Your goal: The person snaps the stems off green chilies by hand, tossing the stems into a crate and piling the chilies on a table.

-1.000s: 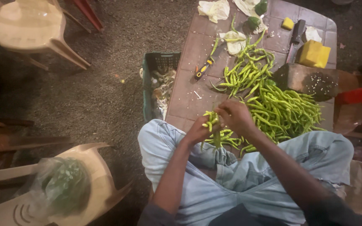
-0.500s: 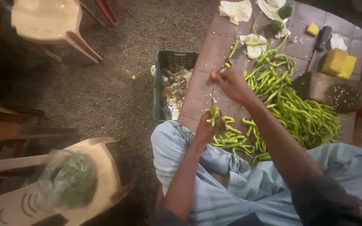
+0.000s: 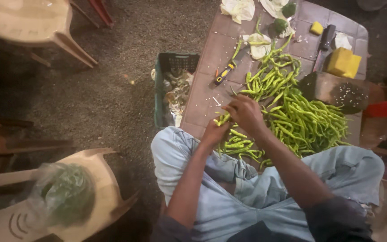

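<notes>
A green crate [image 3: 169, 67] beside the bench [image 3: 211, 96] holds scraps. The left hand [image 3: 215, 132] grips a bunch of green chillies [image 3: 222, 119]. The right hand [image 3: 246, 113], fingers curled narrow, touches the bunch just above it.

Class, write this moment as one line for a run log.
left hand: holds a bunch of green chillies | right hand: at the bunch | chilli pile: on the tiled table
</notes>
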